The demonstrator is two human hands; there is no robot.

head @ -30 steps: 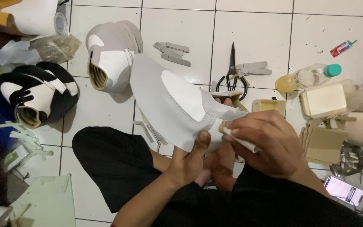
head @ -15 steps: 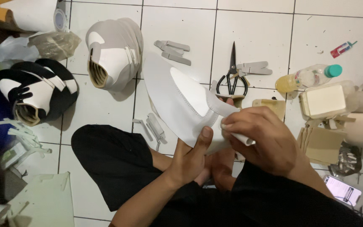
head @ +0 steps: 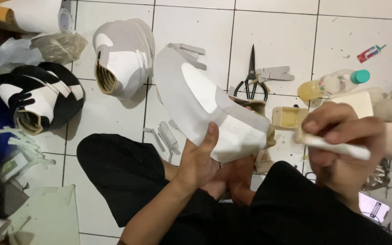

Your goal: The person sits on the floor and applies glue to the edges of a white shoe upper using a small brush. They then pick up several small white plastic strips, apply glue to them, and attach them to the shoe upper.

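My left hand (head: 201,161) grips a white and grey shoe upper (head: 205,102) from below, thumb up against its side, over my lap. My right hand (head: 341,136) is off to the right of it, closed on a white brush handle (head: 334,146) whose tip points left toward the shoe's heel end. A small open tin of yellowish glue (head: 289,118) sits on the tiled floor just beyond the shoe.
Black scissors (head: 251,77) lie on the tiles beside grey cut pieces (head: 275,72). A stack of white uppers (head: 123,56) and a stack of black-and-white uppers (head: 37,102) sit at the left. A plastic bottle (head: 332,84), a small tube (head: 369,53) and a phone (head: 375,207) are at the right.
My right hand has pulled away from the shoe upper to the right with the brush. The upper has tilted and my left hand alone holds it.
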